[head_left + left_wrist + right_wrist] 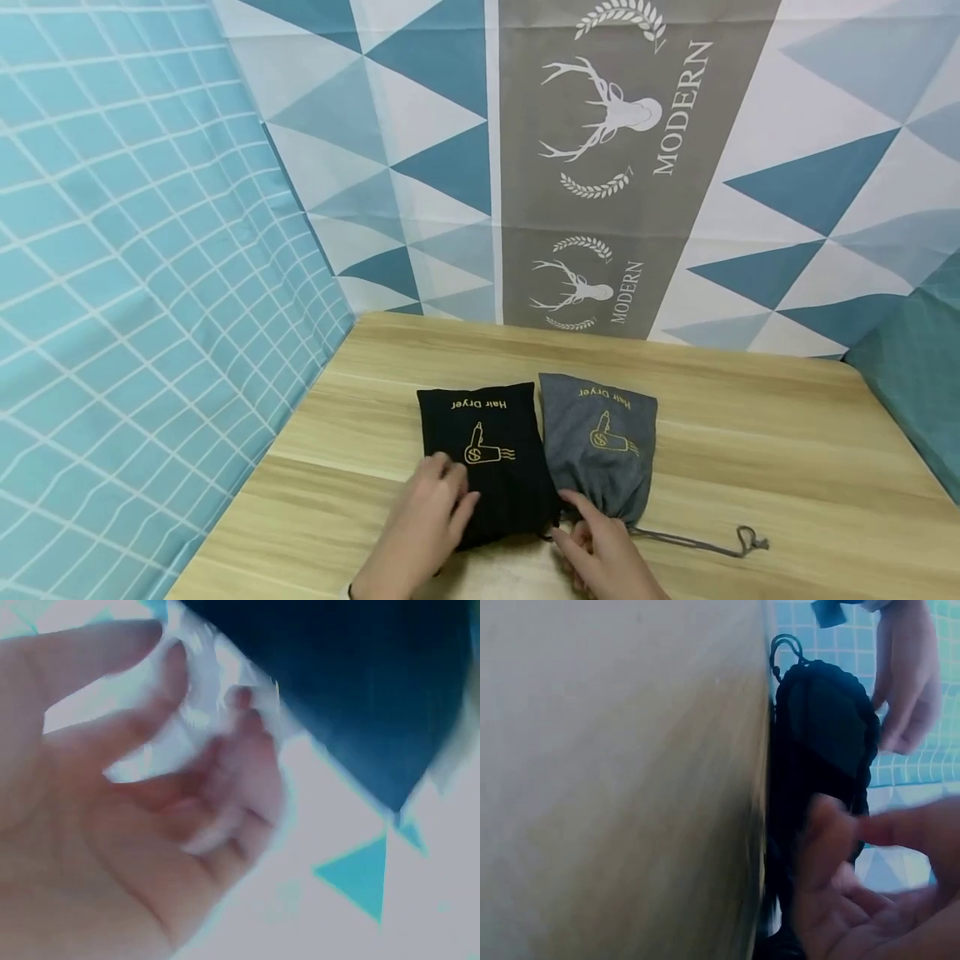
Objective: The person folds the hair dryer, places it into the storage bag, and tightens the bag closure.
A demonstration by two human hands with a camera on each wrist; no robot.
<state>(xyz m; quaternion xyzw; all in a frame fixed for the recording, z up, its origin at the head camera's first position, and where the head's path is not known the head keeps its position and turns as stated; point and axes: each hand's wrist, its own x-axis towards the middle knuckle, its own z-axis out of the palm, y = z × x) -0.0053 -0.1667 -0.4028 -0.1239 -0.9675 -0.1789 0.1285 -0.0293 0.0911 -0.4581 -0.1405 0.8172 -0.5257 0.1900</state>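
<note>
A black drawstring bag (491, 492), marked "Hair Dryer" with a yellow dryer outline, lies on the table. In the right wrist view the gathered mouth of the black bag (829, 724) gapes toward the camera, a cord loop (786, 649) at one end. My left hand (420, 525) is over the bag's left edge, fingers loosely bent; the left wrist view shows the hand (172, 802) holding nothing. At the bag's near right corner is my right hand (603, 554), thumb and forefinger apart. Blurred in its wrist view, the right hand (870, 892) overlaps the bag's mouth.
A grey drawstring bag (600, 450) with the same print lies against the black one's right side. Its knotted cord (697, 546) trails right across the wooden table (787, 450). Patterned cloth (420, 183) hangs behind, and blue checked cloth (150, 275) stands at the left.
</note>
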